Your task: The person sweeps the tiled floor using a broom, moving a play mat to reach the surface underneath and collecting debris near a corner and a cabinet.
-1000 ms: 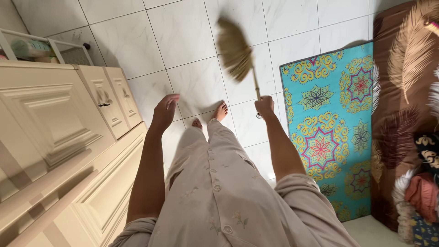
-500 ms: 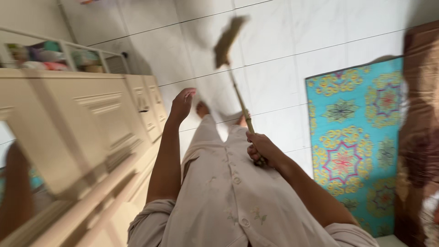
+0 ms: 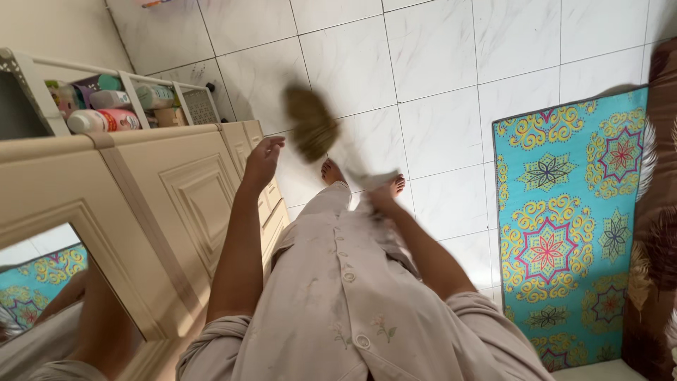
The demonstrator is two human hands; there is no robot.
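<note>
While the right hand (image 3: 381,200) is closed around the thin handle of a straw broom (image 3: 311,132), the broom head appears blurred above the white tiled floor (image 3: 437,63), in front of the person's bare feet (image 3: 330,171) and just beside the cream cabinet (image 3: 176,190). Motion blur hides the individual fingers of the right hand, but the handle runs out of the fist toward the broom head. The left hand (image 3: 262,159) is raised with its fingers open and spread, holding nothing, close to the cabinet's drawer fronts without visible contact. A white wire rack (image 3: 201,106) stands at the far end of the cabinet and holds several bottles (image 3: 102,120). A mirror (image 3: 42,282) set in the near cabinet door reflects part of the patterned mat. On the right side of the floor lies a turquoise mat (image 3: 564,212) with star and scroll patterns, and a brown blanket with feather print (image 3: 659,233) borders its far edge.
</note>
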